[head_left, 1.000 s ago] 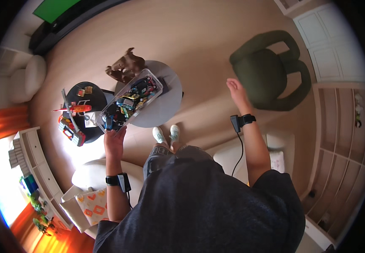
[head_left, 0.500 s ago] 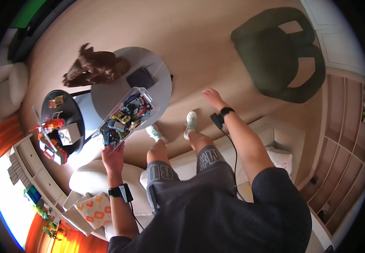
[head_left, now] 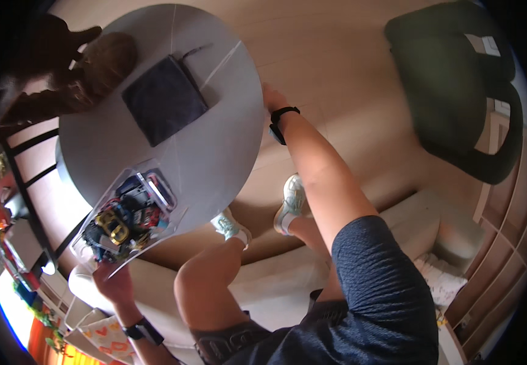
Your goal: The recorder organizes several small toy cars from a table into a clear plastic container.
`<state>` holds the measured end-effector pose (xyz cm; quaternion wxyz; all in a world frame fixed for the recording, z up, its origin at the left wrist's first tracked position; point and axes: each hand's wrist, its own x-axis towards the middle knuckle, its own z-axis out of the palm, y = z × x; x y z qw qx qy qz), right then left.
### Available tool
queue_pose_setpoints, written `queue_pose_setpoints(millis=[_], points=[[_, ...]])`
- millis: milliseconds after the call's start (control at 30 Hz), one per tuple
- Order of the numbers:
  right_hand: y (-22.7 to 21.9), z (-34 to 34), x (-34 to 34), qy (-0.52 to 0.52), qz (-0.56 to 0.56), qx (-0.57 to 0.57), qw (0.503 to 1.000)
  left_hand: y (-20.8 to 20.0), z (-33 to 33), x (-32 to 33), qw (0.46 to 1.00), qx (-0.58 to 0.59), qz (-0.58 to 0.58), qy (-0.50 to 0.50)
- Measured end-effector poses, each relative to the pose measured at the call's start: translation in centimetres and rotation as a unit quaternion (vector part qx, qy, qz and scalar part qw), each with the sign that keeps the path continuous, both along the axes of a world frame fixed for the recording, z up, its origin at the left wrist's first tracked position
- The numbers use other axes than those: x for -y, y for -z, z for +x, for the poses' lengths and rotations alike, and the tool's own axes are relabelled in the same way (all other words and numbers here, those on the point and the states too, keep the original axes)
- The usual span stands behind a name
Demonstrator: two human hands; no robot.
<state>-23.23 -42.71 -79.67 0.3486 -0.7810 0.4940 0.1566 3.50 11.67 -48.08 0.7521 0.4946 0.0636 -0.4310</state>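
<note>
My left hand (head_left: 114, 285) is closed on the near end of a clear plastic box (head_left: 169, 226), which tilts over the near left edge of the round grey table (head_left: 214, 146). Inside the box is a jumble of toy cars, a yellow one (head_left: 115, 229) among them. My right hand (head_left: 273, 98) is at the table's right rim, blurred, with its fingers mostly hidden; whether it touches the rim I cannot tell. A dark square case (head_left: 165, 100) with a strap lies on the tabletop.
A brown animal-shaped figure (head_left: 56, 79) stands at the table's far left. Beyond it to the lower left is a dark side table (head_left: 29, 213) with toys. A dark green chair (head_left: 452, 91) stands at the far right. The pale sofa (head_left: 257, 292) runs behind my legs.
The round table is larger and closer in view. My right hand has come from out over the floor to the table's right rim. My left hand still holds the box.
</note>
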Motion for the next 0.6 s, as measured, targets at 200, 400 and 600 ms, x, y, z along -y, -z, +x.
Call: queue_pose_setpoints(millis=[200,400,600], points=[[9.8,-0.6,0.3,0.027,-0.076,-0.030,0.996,1.4,-2.2,1.5,0.999,-0.026,0.010,-0.043],[10.6,-2.9,2.0,0.027,-0.056,0.098,0.993,1.8,-2.7,0.4,0.999,-0.013,-0.009,-0.040],[1.9,-6.2,20.3,-0.090,-0.028,-0.009,0.996,4.0,-3.4,5.9,0.994,0.019,0.059,-0.089]])
